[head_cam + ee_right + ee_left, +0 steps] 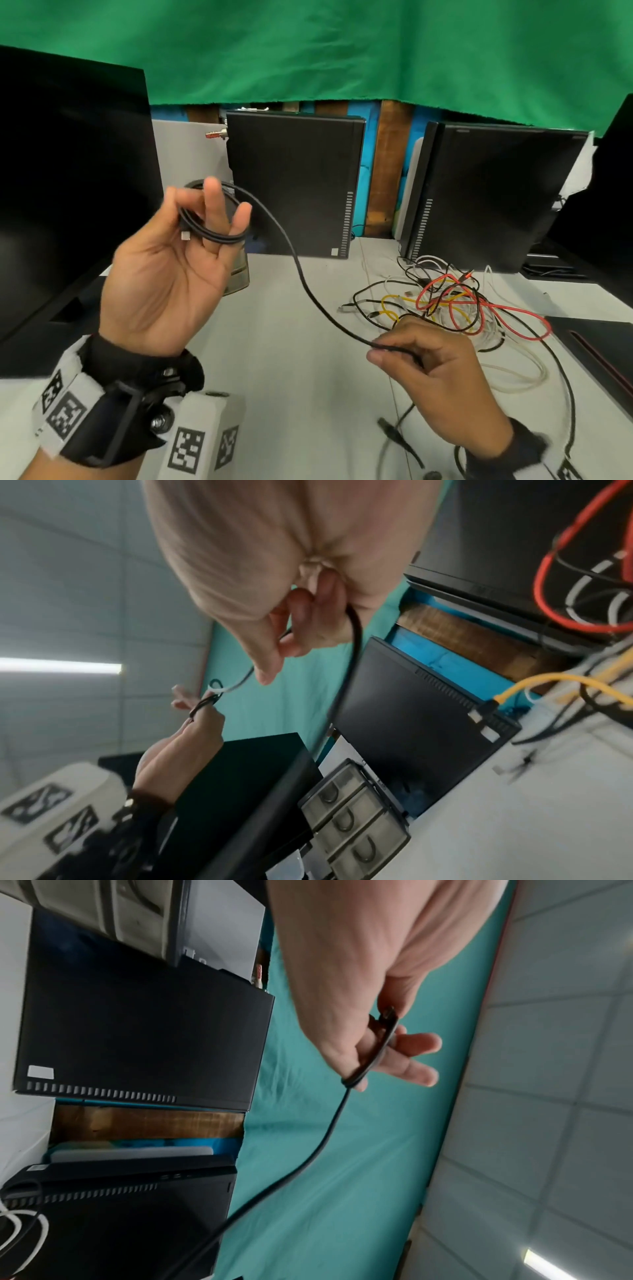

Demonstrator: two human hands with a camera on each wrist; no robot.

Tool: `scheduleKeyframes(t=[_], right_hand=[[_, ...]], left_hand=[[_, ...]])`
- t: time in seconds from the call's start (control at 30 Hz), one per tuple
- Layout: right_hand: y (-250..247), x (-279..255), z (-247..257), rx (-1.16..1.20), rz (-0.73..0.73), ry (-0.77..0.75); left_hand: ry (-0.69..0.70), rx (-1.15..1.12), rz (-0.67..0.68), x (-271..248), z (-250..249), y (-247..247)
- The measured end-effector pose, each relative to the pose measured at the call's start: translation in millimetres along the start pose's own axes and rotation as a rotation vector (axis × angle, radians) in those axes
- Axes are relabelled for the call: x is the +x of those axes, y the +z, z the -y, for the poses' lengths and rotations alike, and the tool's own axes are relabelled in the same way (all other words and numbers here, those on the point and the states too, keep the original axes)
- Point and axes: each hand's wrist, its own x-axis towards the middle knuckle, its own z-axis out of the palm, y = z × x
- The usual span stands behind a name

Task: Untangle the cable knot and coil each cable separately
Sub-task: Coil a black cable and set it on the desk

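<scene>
My left hand point(191, 240) is raised, palm up, with a black cable point(294, 263) wound in a few loops around its fingers; a small silver plug hangs from the coil. The same loops show in the left wrist view, black cable point(373, 1053) around the left hand point(387, 1047). The cable runs down and right to my right hand point(421, 363), which pinches it between thumb and fingers, the right hand point(301, 620) seen gripping the black cable point(352, 647). Behind that hand lies the tangle point(455, 301) of red, yellow, white and black cables on the white table point(274, 335).
Two black computer cases point(294, 185) stand upright at the back, one more point(493, 195) to the right. A dark monitor point(68, 192) fills the left side. A small drawer unit point(356, 829) sits by the monitor. A black pad point(603, 346) lies at the right edge.
</scene>
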Motion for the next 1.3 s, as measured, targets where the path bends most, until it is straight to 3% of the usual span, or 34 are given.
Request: scheduleKeyframes(t=[0.1,0.23,0.3,0.37,0.43,0.5,0.57,0.73,0.83,0.93,1.0,1.17,1.3], right_hand=[[7.9,-5.4,6.8,-0.129,0.067,-0.113],[28.5,-18.6,10.7,-0.183,0.247,-0.156],[33.8,-22.7,12.8,-0.221,0.322,-0.14],[32.6,-22.5,18.8,-0.212,0.329,-0.118],[26.0,-18.7,28.1,-0.166,0.283,-0.096],[16.3,-13.4,38.8,-0.134,0.205,-0.103],[4.5,-7.9,48.2,-0.171,0.125,-0.149],[-27.9,6.4,52.3,-0.275,-0.05,-0.187],[-48.8,15.5,43.3,-0.333,-0.173,-0.126],[-60.9,20.4,38.3,-0.337,-0.188,-0.04],[-64.4,21.2,39.1,-0.311,-0.161,-0.003],[-71.6,19.9,36.1,-0.413,-0.005,0.118],[-66.0,16.7,35.5,-0.555,0.083,0.162]], left_hand=[[0.079,0.084,-0.131,-0.7,-12.8,-0.7],[0.225,0.206,-0.196,9.3,11.4,-1.1],[0.326,0.477,-0.233,13.5,32.1,-4.2],[0.322,0.75,-0.205,18.1,50.7,-13.2],[0.364,1.192,-0.193,17.6,64.7,-21.9],[0.386,1.595,-0.095,15.6,76.6,-32.0],[0.356,1.798,-0.023,12.0,86.7,-37.3],[0.173,1.917,0.173,0.8,108.2,-36.0],[0.073,1.875,0.274,-4.6,111.9,-28.8],[-0.003,1.779,0.328,-5.7,105.4,-20.8],[0.037,1.832,0.353,-3.3,97.7,-20.5],[0.27,2.107,0.181,8.4,69.5,-34.3],[0.337,2.273,-0.025,16.4,54.7,-42.6]])
